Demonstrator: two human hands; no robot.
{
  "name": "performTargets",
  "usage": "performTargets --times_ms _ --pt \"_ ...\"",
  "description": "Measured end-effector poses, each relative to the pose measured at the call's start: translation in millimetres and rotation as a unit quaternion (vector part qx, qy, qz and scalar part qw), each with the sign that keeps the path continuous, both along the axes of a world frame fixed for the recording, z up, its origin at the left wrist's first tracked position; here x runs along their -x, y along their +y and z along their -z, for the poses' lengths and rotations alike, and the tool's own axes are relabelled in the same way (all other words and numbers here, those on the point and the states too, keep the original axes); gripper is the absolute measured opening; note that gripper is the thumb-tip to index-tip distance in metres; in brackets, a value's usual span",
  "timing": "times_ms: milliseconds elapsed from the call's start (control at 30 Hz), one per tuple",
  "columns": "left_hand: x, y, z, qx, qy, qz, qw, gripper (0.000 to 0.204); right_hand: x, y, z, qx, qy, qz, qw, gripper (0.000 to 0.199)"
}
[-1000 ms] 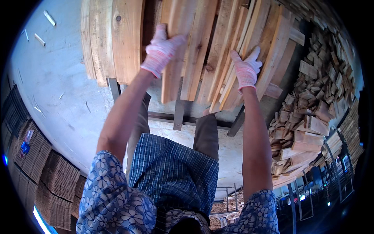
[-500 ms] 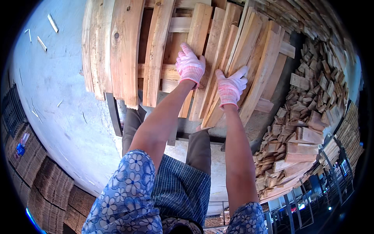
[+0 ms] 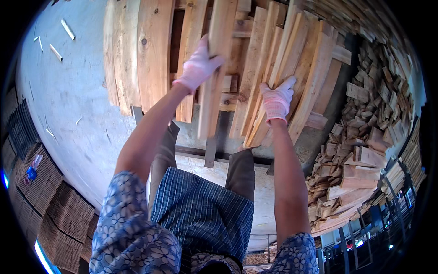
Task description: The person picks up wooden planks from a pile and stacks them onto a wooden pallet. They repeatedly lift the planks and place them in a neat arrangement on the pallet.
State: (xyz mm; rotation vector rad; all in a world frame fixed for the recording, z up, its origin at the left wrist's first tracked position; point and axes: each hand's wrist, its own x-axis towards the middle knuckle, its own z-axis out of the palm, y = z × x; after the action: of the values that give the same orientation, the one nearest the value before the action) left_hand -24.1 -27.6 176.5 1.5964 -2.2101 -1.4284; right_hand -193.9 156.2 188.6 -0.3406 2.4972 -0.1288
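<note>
My left hand [image 3: 199,68], in a pale pink knit glove, grips a long wooden plank [image 3: 218,86] by its left edge, thumb across the top. Motion slightly smears this plank, which lies tilted over the layer beneath. My right hand [image 3: 277,99], gloved alike, is closed around a narrow plank [image 3: 292,50] among several standing close together; its fingertips are partly hidden. Wide knotted planks [image 3: 150,55] lie side by side at the left of the stack. Through the gap between the hands, crosswise boards [image 3: 229,101] show underneath.
A dark metal frame [image 3: 211,150] supports the stack in front of my knees. To the right rises a big heap of wood offcuts [image 3: 360,123]. Thin scraps [image 3: 55,52] lie on the grey floor at left; bundled slatted stacks [image 3: 36,182] stand at lower left.
My left hand has moved left, bringing the plank with it and widening the gap beside it. My right hand remains on the planks at the right.
</note>
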Motion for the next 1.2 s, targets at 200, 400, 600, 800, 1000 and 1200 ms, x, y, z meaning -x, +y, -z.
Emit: performTargets --times_ms 200,400,600,800,1000,1200 --pt "25.2 63.2 19.8 0.243 -0.162 0.151 0.944 0.07 -0.3 18.9 10.9 0.074 0.062 -0.009 0.995 0.104" --pt "-47.3 0.2 -4.6 0.271 -0.006 0.142 0.952 0.045 -80.8 -4.5 -34.8 0.145 0.005 -0.011 0.989 0.108" --pt "-154.3 -116.1 -14.1 0.003 -0.303 0.051 0.952 0.057 -132.8 -106.7 10.4 0.0 -0.049 -0.092 0.995 0.114" --pt "-185.9 -147.8 -13.8 -0.122 -0.371 0.134 0.911 0.089 -114.3 -152.9 14.7 0.099 -0.006 -0.086 0.991 0.106" --pt "-173.3 -151.1 -13.2 -0.11 -0.374 0.19 0.901 0.103 -131.2 -168.1 47.0 0.168 0.034 -0.106 0.98 0.106" --pt "-163.7 -150.0 -13.4 -0.133 -0.406 0.192 0.884 0.101 -113.6 -163.4 26.9 0.136 -0.119 -0.131 0.975 0.107"
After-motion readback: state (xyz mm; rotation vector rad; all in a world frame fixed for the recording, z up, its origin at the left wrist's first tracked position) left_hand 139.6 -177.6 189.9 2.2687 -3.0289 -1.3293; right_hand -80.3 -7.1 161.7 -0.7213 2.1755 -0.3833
